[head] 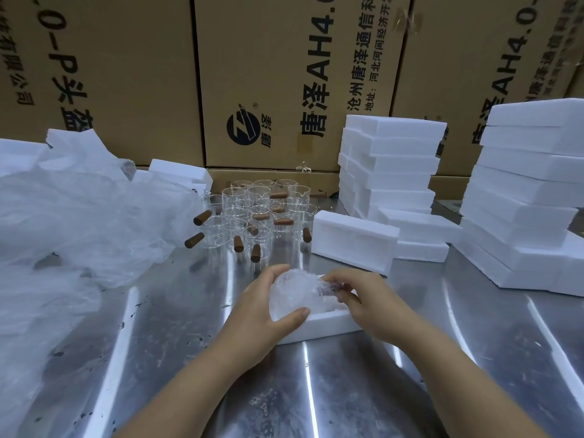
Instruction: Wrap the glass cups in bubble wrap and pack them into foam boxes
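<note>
Our left hand [262,314] curls around a bubble-wrapped cup [292,297], thumb along its near side, while our right hand [376,306] pinches the wrap [328,287] at its right end. The bundle sits over an open foam box [319,325] on the steel counter [347,390]. Behind stand bare glass cups [252,213] with brown handles, a closed box [354,240] just to their right, foam stacks [392,162] beyond, clear plastic [79,216] heaped at left, cartons [284,74] along the back.
</note>
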